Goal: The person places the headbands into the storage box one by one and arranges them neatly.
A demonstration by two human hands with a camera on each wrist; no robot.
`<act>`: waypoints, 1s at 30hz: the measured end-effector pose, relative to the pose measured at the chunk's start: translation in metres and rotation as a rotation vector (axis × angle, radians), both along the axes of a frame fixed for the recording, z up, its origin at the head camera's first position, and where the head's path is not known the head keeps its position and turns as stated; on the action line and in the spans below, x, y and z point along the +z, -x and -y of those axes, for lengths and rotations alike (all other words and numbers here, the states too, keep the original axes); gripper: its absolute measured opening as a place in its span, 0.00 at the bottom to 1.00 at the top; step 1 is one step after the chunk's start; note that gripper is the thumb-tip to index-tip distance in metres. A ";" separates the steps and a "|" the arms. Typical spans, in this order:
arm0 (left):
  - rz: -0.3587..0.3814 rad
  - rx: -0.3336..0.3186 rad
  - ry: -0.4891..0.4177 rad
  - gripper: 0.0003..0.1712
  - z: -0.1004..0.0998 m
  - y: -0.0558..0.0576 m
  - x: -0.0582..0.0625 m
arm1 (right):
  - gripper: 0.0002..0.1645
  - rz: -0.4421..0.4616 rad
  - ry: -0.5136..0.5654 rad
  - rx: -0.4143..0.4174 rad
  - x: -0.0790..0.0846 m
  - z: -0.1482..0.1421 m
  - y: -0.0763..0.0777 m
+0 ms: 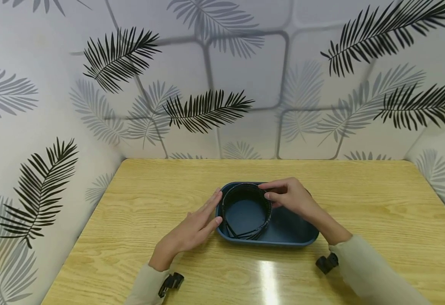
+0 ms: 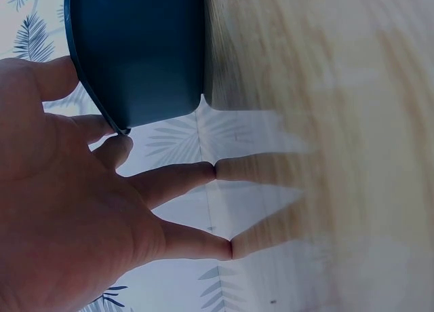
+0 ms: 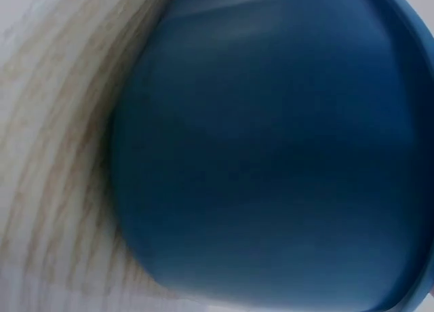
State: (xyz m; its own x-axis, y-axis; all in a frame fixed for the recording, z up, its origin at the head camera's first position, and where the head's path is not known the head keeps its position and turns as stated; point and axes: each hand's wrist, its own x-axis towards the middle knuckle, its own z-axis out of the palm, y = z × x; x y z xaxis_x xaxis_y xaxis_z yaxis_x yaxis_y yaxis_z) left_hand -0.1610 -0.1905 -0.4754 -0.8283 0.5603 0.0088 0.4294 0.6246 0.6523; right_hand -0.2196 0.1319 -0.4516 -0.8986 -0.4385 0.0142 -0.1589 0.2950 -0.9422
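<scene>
A coiled black band (image 1: 243,192) stands as a ring in the left part of a dark blue oblong container (image 1: 293,228). Several loose strands of it cross at the ring's front. My right hand (image 1: 294,198) reaches in from the right and pinches the ring's upper right edge between thumb and fingers. At the container's left end, my left hand (image 1: 190,232) rests its fingertips and thumb along the rim. In the left wrist view, the left hand's fingers (image 2: 173,180) are spread, two touching the tabletop. The container's outer wall (image 3: 271,163) fills most of the right wrist view.
The container sits on a light wood-grain table (image 1: 150,190) with a bright reflection near the front. Behind the table rises a wall (image 1: 245,76) with a palm-leaf pattern. Each forearm wears a small black device (image 1: 171,283) at the sleeve.
</scene>
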 end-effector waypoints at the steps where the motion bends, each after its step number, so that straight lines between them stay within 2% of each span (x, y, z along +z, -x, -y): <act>1: 0.001 0.001 0.001 0.40 0.000 0.000 0.000 | 0.20 -0.002 -0.008 0.003 0.000 0.000 0.001; 8: 0.000 0.001 0.005 0.40 0.000 0.000 0.000 | 0.19 -0.013 -0.060 0.007 0.002 0.002 0.004; 20: 0.013 -0.010 -0.003 0.40 -0.001 0.000 0.002 | 0.18 -0.024 -0.091 0.001 0.000 0.006 0.006; 30: 0.002 -0.003 0.000 0.40 0.000 0.000 0.001 | 0.18 -0.071 -0.133 0.014 0.000 0.010 0.007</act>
